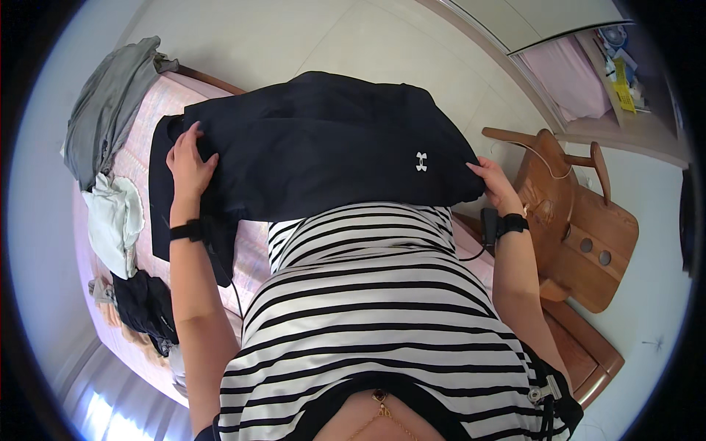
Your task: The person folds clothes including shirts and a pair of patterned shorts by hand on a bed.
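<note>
A large black garment with a small white emblem is spread across the front of my body; whether it is trousers or a top I cannot tell. Its left part lies over the edge of a bed with a pink patterned sheet. My left hand rests on the garment's left end, fingers apart and thumb stretched out. At the opposite end, my right hand pinches the garment's edge between thumb and fingers. Each wrist wears a black strap with a cable.
Along the bed's left side lie a grey garment, a white garment and a smaller black garment. A wooden chair stands close to my right arm. Beyond it is an open cabinet with pink cloth. Pale floor tiles lie ahead.
</note>
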`<state>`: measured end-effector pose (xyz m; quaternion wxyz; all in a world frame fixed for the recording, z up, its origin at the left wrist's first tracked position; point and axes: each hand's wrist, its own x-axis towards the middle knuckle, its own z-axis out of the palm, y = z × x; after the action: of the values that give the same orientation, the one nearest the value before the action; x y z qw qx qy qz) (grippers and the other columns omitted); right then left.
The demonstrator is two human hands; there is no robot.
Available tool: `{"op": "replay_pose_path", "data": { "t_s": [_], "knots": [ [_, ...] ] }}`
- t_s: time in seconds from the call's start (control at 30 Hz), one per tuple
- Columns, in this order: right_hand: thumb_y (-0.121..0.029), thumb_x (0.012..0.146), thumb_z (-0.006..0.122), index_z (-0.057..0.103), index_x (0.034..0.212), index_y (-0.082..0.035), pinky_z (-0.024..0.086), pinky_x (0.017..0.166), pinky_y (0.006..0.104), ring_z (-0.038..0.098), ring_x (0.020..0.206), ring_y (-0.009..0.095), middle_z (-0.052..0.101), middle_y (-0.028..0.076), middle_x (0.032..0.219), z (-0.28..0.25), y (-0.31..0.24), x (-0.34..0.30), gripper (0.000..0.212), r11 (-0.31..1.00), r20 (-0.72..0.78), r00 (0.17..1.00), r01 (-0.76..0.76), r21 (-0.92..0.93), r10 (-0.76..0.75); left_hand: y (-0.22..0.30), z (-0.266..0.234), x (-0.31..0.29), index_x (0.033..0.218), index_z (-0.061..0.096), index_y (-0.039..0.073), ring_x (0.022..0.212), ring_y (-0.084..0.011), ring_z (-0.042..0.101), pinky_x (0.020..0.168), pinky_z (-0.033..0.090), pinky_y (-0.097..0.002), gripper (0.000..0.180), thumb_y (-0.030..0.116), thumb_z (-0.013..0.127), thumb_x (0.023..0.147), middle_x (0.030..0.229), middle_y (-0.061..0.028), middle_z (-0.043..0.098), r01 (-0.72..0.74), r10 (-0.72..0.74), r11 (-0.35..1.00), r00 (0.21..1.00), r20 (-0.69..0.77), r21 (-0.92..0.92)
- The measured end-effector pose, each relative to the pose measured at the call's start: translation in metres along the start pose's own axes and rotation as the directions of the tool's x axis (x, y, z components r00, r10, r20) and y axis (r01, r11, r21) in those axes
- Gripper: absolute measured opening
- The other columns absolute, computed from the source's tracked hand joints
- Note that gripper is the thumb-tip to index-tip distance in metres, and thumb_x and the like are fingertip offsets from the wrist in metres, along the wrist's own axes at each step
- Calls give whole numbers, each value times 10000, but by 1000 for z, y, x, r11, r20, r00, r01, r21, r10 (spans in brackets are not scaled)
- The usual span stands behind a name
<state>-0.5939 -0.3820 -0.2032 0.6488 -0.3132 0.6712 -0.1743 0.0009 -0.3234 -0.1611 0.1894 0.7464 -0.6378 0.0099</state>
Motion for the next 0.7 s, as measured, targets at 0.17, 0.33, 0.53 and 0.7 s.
{"op": "replay_pose_path", "data": {
  "t_s": [0.17,0.33,0.53,0.7],
  "knots": [
    [-127,849,621,621,910,-26,438,646,220,572,690,92,643,2,809,2,-2,0,118,1000,-6,1000,27,6,-27,2,-22,19,873,580,73,943,-266,544,813,414,-395,305,123,749,624,879,-62,571,-136,58,968,940,336,212],
    [-121,848,618,629,912,-28,429,633,214,568,682,88,643,1,798,-3,4,0,114,1000,-12,1000,13,3,-13,-6,-33,14,729,492,34,629,-218,490,605,409,-302,237,75,714,657,684,-94,461,184,-126,974,923,364,-130],
    [-120,851,615,637,894,-33,425,621,213,561,667,80,641,-8,784,2,-2,7,100,1000,-15,1000,9,-27,-9,-52,-32,-13,866,633,-4,690,-96,534,649,423,-244,177,74,697,720,738,-19,608,291,-176,955,719,672,-62],
    [-111,857,607,645,889,-30,433,603,214,562,649,78,648,-8,768,0,0,11,95,998,4,998,56,-19,-56,-35,-45,-19,1145,572,2,920,-194,598,874,442,-296,406,270,627,845,1037,-55,635,711,-274,90,691,669,-698]
  ]
}}
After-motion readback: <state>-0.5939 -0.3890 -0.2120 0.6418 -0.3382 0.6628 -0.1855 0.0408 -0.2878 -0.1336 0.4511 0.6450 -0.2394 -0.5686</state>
